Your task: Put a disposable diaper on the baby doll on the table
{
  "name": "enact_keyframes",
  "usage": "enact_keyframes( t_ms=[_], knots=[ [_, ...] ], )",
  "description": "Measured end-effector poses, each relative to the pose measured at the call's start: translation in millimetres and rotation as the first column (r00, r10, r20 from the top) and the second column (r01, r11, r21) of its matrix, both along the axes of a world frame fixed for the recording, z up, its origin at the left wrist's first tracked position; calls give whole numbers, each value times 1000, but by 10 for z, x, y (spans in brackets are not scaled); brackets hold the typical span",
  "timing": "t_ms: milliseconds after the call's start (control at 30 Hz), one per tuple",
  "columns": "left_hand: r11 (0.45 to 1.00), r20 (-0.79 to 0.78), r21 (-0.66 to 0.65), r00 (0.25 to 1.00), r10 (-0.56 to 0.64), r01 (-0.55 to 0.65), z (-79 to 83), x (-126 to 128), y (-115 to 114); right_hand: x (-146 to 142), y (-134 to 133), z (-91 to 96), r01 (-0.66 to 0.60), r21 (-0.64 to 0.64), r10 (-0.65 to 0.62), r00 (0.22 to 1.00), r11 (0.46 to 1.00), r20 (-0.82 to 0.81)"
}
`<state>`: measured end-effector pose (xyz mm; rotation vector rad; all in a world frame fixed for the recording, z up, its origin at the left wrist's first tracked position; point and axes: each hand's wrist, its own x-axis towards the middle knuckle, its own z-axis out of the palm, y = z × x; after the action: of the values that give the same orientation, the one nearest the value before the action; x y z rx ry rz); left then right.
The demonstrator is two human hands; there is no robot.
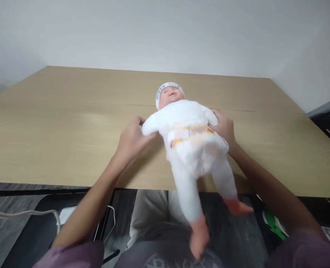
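A baby doll [181, 115] lies on its back over the table's near edge. It is dressed in white clothes, with a white diaper [201, 149] that has orange-patterned tape, and a white cap [159, 95] with blue print. Its bare feet hang past the edge, blurred by motion. My left hand [131, 139] grips the doll's arm on the left side, with the thumb below the sleeve. On the other side, my right hand [225, 128] holds the doll by the other arm and flank; some of its fingers are hidden behind the body.
The wooden table [56, 130] reaches back to a pale wall [159, 33]. Below its front edge are a black chair seat [31, 230] on the left, a white cable [22, 213] and a green-and-white item [273, 223] on the right. A dark object [329, 119] stands at the right edge.
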<state>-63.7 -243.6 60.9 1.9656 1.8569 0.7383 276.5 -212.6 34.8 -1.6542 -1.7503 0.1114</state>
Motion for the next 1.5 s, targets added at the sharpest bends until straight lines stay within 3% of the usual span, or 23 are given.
enact_keyframes(
  t_ms=[100,200,267,333,433,533,633,733,767,833,900,1000,1067,1167,1267,1400,1500],
  knots=[
    [998,54,-12,997,63,-63,-144,-71,-1189,26,-744,144,-209,13,209,978,978,-8],
    [980,170,-180,979,114,-83,-549,-77,-2446,-65,-1588,212,-406,-58,409,912,912,35],
    [960,264,-258,948,177,-107,-857,-83,-3178,-176,-2105,172,-461,-168,473,880,871,41],
    [923,281,-375,937,207,-91,-1110,-127,-3726,-296,-2509,31,-493,-299,528,848,817,43],
    [838,216,-546,968,130,10,-1312,-266,-4133,-433,-2842,-369,-490,-490,583,811,721,48],
    [804,137,-592,990,32,56,-1344,-394,-4186,-455,-2950,-845,-440,-605,557,831,664,8],
    [835,130,-533,988,-81,138,-1359,-473,-4165,-341,-3047,-1130,-422,-632,508,860,650,-52],
    [924,43,-349,988,-150,155,-1419,-550,-4176,-175,-3219,-1116,-435,-523,409,896,733,-173],
    [950,2,-267,986,-167,161,-1428,-570,-4170,-132,-3282,-1067,-462,-505,394,887,729,-241],
    [967,-60,-129,971,-231,222,-1387,-568,-4110,-92,-3395,-954,-535,-517,369,842,669,-394],
    [931,-51,-89,932,-359,353,-1256,-467,-3973,-113,-3471,-861,-562,-533,318,816,632,-482],
    [795,125,-138,807,-577,591,-1001,-128,-3657,-196,-3509,-795,-502,-533,270,849,681,-455],
    [723,230,-138,733,-641,676,-903,131,-3434,-229,-3502,-802,-491,-525,272,856,696,-440],
    [684,272,-105,683,-678,722,-920,391,-3188,-208,-3477,-897,-499,-494,282,847,712,-451],
    [666,333,-94,654,-679,740,-1019,482,-3096,-134,-3430,-1072,-504,-432,305,839,748,-452],
    [759,450,-72,700,-554,647,-1088,505,-3135,-43,-3307,-1227,-372,-374,258,911,850,-321],
    [812,561,-22,679,-473,583,-1118,397,-3238,-73,-3255,-1139,-316,-351,248,942,882,-225]
  ],
)
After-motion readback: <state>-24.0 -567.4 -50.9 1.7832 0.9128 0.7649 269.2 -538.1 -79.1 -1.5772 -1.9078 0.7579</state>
